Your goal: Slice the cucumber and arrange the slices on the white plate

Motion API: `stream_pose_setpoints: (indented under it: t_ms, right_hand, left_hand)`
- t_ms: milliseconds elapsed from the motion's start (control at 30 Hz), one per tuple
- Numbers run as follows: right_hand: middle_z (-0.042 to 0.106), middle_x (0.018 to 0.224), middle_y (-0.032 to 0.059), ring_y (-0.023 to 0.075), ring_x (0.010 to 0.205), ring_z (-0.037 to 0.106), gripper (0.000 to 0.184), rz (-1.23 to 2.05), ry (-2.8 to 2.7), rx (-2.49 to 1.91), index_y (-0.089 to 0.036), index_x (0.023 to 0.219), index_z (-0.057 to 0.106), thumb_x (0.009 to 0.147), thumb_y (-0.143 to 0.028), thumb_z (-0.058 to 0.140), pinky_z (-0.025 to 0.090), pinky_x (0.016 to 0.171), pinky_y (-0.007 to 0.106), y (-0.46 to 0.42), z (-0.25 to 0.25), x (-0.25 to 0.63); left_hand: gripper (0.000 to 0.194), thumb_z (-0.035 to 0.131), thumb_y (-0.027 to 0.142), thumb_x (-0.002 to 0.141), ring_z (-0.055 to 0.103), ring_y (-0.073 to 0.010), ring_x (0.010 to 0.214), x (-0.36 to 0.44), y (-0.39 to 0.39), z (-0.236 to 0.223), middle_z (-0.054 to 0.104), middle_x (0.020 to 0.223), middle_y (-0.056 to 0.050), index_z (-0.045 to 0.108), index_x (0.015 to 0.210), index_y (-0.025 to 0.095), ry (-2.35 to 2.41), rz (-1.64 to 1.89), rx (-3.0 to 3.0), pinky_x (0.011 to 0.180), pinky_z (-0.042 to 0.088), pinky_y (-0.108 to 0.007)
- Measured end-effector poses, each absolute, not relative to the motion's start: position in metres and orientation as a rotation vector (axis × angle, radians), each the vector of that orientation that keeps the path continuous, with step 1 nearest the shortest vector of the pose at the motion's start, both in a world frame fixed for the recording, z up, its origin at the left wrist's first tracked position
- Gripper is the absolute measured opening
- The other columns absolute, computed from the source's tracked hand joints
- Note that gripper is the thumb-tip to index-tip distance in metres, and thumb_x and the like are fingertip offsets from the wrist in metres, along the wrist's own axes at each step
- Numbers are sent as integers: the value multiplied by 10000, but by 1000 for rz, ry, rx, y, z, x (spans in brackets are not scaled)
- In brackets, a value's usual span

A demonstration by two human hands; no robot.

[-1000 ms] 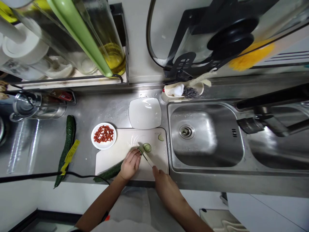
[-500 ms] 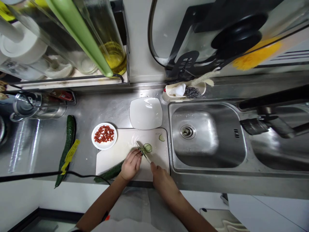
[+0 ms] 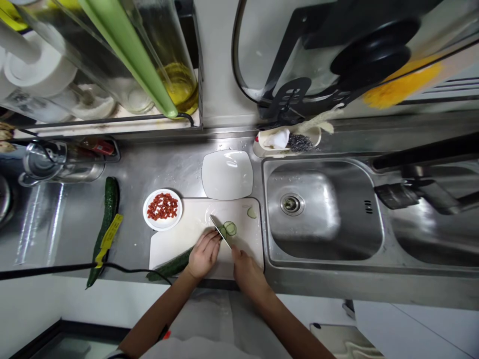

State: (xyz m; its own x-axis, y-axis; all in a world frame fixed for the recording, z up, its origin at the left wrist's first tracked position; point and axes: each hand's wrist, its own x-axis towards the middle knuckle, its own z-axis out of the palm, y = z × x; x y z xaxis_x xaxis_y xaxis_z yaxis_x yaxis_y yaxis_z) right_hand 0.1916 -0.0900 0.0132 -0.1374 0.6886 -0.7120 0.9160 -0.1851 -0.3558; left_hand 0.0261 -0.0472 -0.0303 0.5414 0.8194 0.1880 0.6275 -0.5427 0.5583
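Observation:
On the white cutting board (image 3: 247,244), my left hand (image 3: 202,253) is closed over a dark green cucumber (image 3: 172,265), which sticks out toward the lower left. My right hand (image 3: 247,271) grips the handle of a knife (image 3: 222,235), its blade close against my left fingertips at the cucumber's cut end. Several thin cucumber slices (image 3: 230,228) lie just right of the blade, and one slice (image 3: 251,213) rests near the board's upper right corner. My fingers hide the middle of the cucumber and most of the knife handle.
A white bowl of red berries (image 3: 162,227) overlaps the board's upper left corner. Behind the board is a white plate (image 3: 226,177). A second cucumber (image 3: 109,204) with a yellow tag lies left. The sink (image 3: 322,209) is at right; a black cable (image 3: 127,270) crosses the counter's front.
The knife has shifted slightly left, its blade now against my left fingertips, and my right hand moved with it. More of a slice shows beside the blade. My left hand stays on the cucumber.

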Motion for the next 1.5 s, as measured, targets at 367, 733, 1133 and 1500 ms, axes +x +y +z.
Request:
stream_pose_setpoints:
  t_ms: [367, 733, 1133, 1500]
  right_hand:
    - [642, 880, 63, 158, 757, 654, 394, -1059, 1804, 1975, -178, 1174, 515, 853, -22, 348, 385, 567, 208, -93, 36, 219]
    - [542, 1122, 117, 121, 717, 633, 446, -707, 1951, 1934, -176, 1305, 421, 890, -40, 331, 440, 589, 216, -101, 37, 209]
    - [541, 1114, 125, 134, 744, 630, 435, -741, 1954, 1909, -168, 1290, 449, 888, -50, 335, 468, 628, 236, -109, 48, 208]
    - [605, 1031, 82, 156, 792, 642, 401, -1228, 1723, 2074, -206, 1272, 497, 912, -118, 344, 408, 595, 224, -111, 59, 212]
  left_hand:
    - [316, 484, 136, 893, 554, -212, 1163, 28, -47, -26, 638, 1127, -103, 559, 1198, 168, 1210, 615, 2305, 1008, 489, -427]
    - [143, 535, 233, 868, 543, -221, 986, 48, -43, 8, 631, 950, -69, 641, 960, 203, 1214, 643, 2274, 915, 459, -425]
    - [221, 486, 268, 896, 508, -260, 1129, 72, -16, 5, 657, 1077, -72, 626, 1055, 210, 1224, 388, 2347, 1037, 323, -541]
    - [215, 527, 209, 888, 575, -200, 1062, 24, -41, -15, 627, 1080, -91, 594, 1090, 187, 1355, 653, 2138, 920, 508, -396]
